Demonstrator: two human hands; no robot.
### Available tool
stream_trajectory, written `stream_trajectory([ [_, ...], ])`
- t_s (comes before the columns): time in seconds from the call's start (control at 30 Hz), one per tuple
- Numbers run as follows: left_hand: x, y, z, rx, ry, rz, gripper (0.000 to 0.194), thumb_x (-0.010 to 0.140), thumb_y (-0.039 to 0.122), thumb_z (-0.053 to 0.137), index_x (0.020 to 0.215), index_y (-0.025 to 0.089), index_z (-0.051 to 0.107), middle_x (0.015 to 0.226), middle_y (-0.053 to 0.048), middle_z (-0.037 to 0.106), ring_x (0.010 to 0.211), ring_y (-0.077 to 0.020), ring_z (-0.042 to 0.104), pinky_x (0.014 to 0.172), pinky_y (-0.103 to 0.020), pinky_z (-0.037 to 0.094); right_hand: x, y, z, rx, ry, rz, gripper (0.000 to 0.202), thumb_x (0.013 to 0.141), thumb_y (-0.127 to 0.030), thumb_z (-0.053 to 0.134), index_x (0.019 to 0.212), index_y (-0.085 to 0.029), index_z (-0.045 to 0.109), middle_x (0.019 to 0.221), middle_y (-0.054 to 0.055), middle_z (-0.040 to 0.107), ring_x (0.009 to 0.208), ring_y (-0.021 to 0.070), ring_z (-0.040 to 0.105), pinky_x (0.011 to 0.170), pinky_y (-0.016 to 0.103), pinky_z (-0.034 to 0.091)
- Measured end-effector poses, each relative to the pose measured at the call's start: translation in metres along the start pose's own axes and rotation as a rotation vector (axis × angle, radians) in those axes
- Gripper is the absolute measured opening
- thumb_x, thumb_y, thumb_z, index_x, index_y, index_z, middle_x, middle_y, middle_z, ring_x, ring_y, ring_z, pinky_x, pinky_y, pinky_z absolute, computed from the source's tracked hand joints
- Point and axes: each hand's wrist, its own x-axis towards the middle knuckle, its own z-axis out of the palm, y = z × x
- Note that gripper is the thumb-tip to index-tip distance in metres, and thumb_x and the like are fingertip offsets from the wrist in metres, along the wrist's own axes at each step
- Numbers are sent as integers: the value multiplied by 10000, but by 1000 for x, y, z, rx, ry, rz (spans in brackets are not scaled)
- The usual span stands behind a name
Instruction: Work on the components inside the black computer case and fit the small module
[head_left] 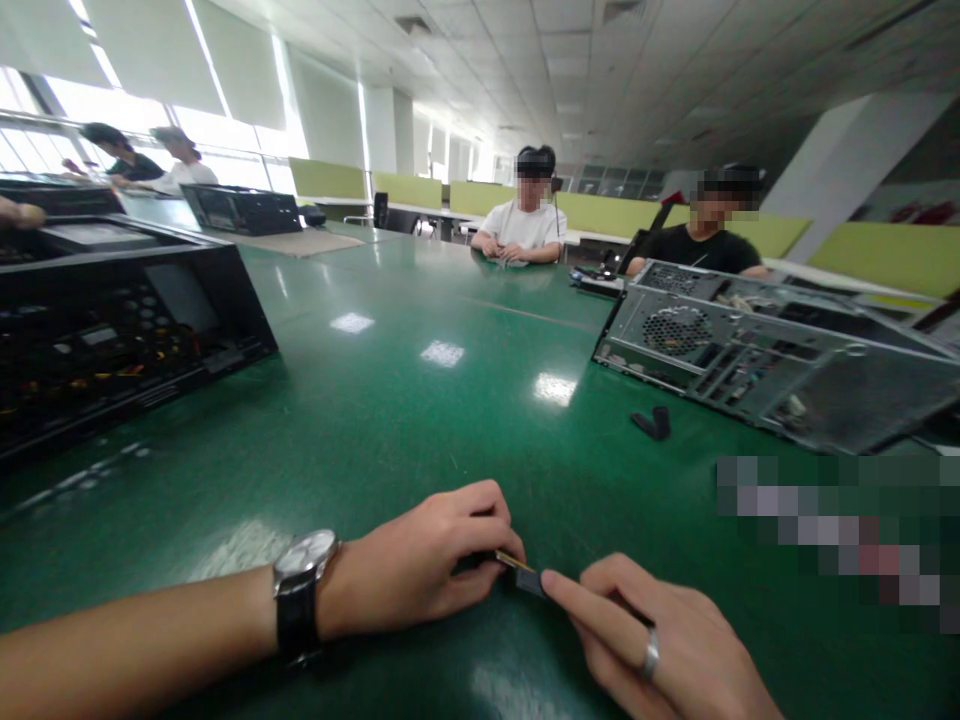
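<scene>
Between my two hands is a small, narrow circuit board with a dark face and a gold-coloured edge, held low above the green table. My left hand, with a watch at its wrist, pinches the left end between thumb and fingers. At the other end, the index finger of my right hand presses against the board; its thumb is mostly hidden. A ring is on that hand. Both ends of the board are partly covered by fingers, so its full length does not show.
On the green table, an open black computer case lies at left and a metal one at right. Two small black pieces lie near the metal case. Two people sit across the table; others work at far left.
</scene>
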Motion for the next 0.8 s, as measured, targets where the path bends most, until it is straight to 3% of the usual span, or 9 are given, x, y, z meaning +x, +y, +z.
stream_trajectory([
  [0.37,2,-2,2,-18,-7,19,222,911,36,556,1060,159,667,1021,-48,550,913,-134,563,813,-227,471,-1,-3,2,-13,-23,1,358,1037,-183,395,1360,-203,549,888,39,691,645,125,672,539,234,536],
  [0.63,4,0,2,-28,3,4,219,933,62,543,1067,162,686,998,-44,559,892,-130,568,790,-220,471,-2,-1,4,-37,-51,14,407,1048,-191,359,1426,-218,506,892,34,685,652,115,666,542,220,520],
  [0.8,5,-1,0,-41,-6,-5,215,925,55,558,1058,155,694,1006,-47,570,906,-131,578,807,-223,473,-3,-1,2,-47,-11,-12,378,1031,-161,385,1362,-200,564,870,36,695,629,110,655,534,213,510],
])
